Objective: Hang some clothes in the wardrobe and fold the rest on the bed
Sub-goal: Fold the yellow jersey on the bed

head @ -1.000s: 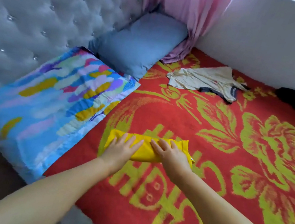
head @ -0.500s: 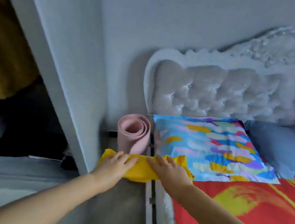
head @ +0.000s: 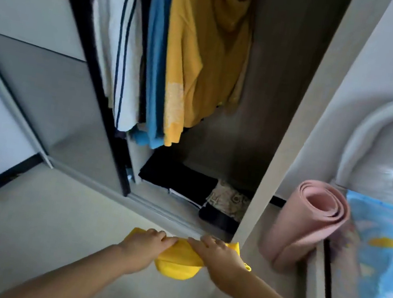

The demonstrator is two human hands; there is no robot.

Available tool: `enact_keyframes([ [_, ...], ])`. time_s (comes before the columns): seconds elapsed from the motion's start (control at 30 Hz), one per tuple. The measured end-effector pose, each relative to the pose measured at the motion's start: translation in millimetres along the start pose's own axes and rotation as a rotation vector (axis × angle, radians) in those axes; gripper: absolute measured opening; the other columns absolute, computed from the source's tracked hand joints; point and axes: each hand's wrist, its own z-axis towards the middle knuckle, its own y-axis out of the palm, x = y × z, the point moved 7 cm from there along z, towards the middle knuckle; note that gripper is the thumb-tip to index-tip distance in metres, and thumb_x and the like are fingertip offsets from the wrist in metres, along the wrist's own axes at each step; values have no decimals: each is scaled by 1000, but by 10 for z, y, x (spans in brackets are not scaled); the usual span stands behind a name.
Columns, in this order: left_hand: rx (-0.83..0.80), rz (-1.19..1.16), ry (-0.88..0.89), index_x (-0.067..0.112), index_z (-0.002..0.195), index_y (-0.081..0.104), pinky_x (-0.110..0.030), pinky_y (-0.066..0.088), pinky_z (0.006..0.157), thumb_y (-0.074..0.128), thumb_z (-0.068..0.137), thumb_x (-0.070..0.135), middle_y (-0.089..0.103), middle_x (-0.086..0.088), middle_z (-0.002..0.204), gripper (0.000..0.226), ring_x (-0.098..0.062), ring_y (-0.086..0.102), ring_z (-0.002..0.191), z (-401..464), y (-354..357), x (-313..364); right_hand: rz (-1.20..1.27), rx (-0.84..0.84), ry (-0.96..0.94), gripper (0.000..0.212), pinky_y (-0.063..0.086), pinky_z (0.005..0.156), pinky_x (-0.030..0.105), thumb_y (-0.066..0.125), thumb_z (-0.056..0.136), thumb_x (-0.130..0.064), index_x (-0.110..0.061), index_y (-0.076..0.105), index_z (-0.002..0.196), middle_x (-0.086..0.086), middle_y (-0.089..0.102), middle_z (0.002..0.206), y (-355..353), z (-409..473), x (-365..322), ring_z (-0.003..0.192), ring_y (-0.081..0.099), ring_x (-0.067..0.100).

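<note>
hanging clothes [head: 198, 55] cut off above, pillow [head: 383, 251] blurred, cropped right

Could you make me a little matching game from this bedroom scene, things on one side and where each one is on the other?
Things:
1. folded yellow garment
2. mustard top
3. pink rolled mat
4. patterned pillow

Places:
A. hanging in the wardrobe
B. on the bed
C. held in both hands
D. standing between wardrobe and bed

Pairs: 1-C, 2-A, 3-D, 4-B

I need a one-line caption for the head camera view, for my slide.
Both hands, left and right, hold a folded yellow garment before the open wardrobe.
</note>
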Motion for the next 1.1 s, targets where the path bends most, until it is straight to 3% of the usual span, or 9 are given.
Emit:
enact_keyframes([
  [0.3, -82, -70, 51, 20, 148, 20, -42, 41, 75, 43, 81, -8, 42, -13, 133, 75, -35, 47, 114, 573, 367, -554, 50, -61, 7, 84, 45, 80, 38, 45, 86, 6, -31, 8, 152, 5, 32, 143, 193, 766, 90, 126, 45, 31],
  [0.37, -80, -64, 75, 21, 148, 19, -41, 38, 72, 44, 79, -9, 41, -14, 133, 79, -35, 46, 113, 905, 380, -683, 81, -58, 15, 84, 46, 86, 39, 45, 86, 5, -32, 9, 152, 5, 32, 144, 220, 1007, 271, 127, 45, 31],
  [0.47, -83, -80, 89, 21, 148, 18, -41, 38, 72, 48, 76, -9, 42, -14, 133, 83, -36, 47, 113, 1437, 415, -913, 106, -54, 43, 84, 46, 94, 43, 44, 86, 6, -33, 9, 152, 3, 29, 147, 220, 1447, 560, 130, 42, 31],
  [0.73, -61, -62, 113, 20, 147, 21, -45, 42, 88, 44, 81, -8, 42, -11, 134, 75, -34, 47, 117, 2802, 965, -1526, 81, -110, 111, 88, 50, 90, 43, 47, 84, 8, -31, 7, 153, 5, 25, 151, 731, 2786, 1120, 129, 43, 33],
  [0.9, 41, -61, 180, 22, 147, 22, -41, 40, 88, 38, 82, -7, 44, -11, 131, 73, -34, 49, 112, 3771, 1622, -1871, 58, -37, 218, 92, 50, 85, 39, 50, 82, 9, -32, 8, 152, 6, 28, 148, 1483, 3717, 1484, 125, 45, 29],
  [1.03, 141, -6, 215, 25, 148, 21, -40, 42, 94, 41, 80, -7, 42, -8, 137, 77, -32, 47, 120, 4684, 2259, -2160, 36, 86, 293, 90, 48, 88, 37, 50, 85, 1, -40, 4, 151, 0, 22, 152, 2184, 4554, 1859, 130, 40, 27],
  [1.1, 201, 13, 248, 27, 149, 22, -38, 43, 93, 42, 81, -6, 38, -7, 140, 78, -30, 43, 125, 4972, 2210, -2276, 30, 162, 300, 85, 50, 91, 38, 47, 89, -3, -40, 3, 151, -2, 20, 154, 2219, 4760, 2066, 131, 39, 28],
])
